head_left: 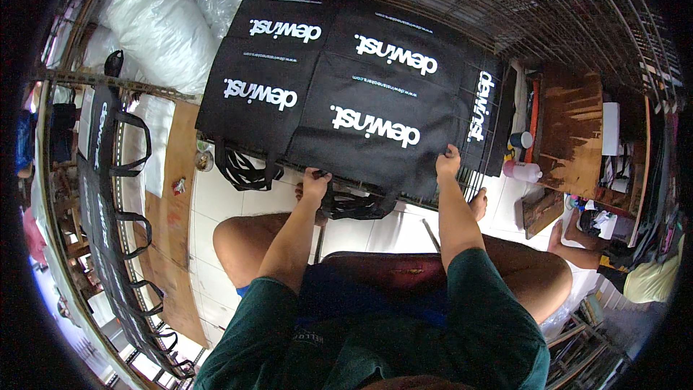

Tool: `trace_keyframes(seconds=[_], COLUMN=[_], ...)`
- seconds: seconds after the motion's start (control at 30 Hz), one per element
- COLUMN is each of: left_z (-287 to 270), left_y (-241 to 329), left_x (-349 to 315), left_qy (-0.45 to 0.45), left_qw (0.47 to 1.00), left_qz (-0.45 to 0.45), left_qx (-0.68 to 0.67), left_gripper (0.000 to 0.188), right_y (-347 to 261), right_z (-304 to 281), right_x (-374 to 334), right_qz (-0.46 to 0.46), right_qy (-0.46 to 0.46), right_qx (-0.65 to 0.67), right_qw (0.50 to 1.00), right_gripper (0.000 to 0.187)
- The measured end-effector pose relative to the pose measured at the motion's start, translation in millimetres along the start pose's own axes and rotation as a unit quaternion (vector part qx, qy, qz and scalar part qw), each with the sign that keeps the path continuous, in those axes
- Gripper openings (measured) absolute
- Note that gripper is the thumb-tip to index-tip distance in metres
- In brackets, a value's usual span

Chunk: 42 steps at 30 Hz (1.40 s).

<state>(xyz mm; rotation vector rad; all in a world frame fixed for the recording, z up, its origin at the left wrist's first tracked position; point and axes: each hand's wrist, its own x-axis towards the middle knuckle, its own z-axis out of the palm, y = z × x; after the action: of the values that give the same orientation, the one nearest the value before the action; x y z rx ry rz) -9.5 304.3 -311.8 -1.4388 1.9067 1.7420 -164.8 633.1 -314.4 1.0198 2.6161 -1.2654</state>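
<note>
Black fabric tote bags with white lettering lie flat, side by side, on a wire rack in front of me. The nearest middle bag [361, 162] has its lower edge toward me, with black handles hanging below the rack. My left hand [315, 185] is closed on black fabric at this bag's near left corner. At its near right side, my right hand [447, 165] pinches the bag's edge between thumb and fingers. Another bag [253, 119] lies to the left, its looped handles [245, 170] dangling. A narrower printed panel [480, 112] lies at the right.
Stacked wire racks [534, 0] rise behind the bags. On the left, more black bags [101, 188] hang along a shelf by a wooden board [177, 245]. A large white sack [162, 25] sits at the back left. At right are a bottle [523, 171], a wooden cabinet [570, 130] and another person's leg [577, 245].
</note>
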Motion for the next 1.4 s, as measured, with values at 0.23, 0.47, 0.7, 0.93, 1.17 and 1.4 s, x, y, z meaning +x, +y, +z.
trace_keyframes(seconds=[0.23,0.47,0.7,0.93,1.17,1.4], left_z=[5,2,7,6,1,-9], left_y=[8,-29,-9,8,167,141], left_x=[-3,27,9,-13,-154,-317], left_qy=[-0.005,-0.018,0.113,0.159,-0.17,-0.483], left_qw=[1.0,0.998,0.967,0.987,0.97,0.867], left_qz=[-0.008,0.027,-0.108,0.008,0.054,0.058], left_qx=[0.024,0.053,0.199,-0.008,-0.166,-0.108], left_gripper=[0.033,0.04,0.046,0.051,0.047,0.045], right_y=[3,17,21,-3,-65,-182], right_z=[-1,1,-12,-63,-157,-301], right_x=[5,15,-3,-39,3,-40], right_qz=[0.016,-0.026,-0.124,-0.134,-0.22,-0.342], right_qy=[-0.013,0.003,0.01,-0.022,-0.082,-0.22], right_qx=[-0.056,-0.048,-0.079,-0.079,-0.089,-0.111], right_qw=[0.998,0.999,0.989,0.988,0.968,0.907], right_gripper=[0.045,0.037,0.037,0.037,0.045,0.05])
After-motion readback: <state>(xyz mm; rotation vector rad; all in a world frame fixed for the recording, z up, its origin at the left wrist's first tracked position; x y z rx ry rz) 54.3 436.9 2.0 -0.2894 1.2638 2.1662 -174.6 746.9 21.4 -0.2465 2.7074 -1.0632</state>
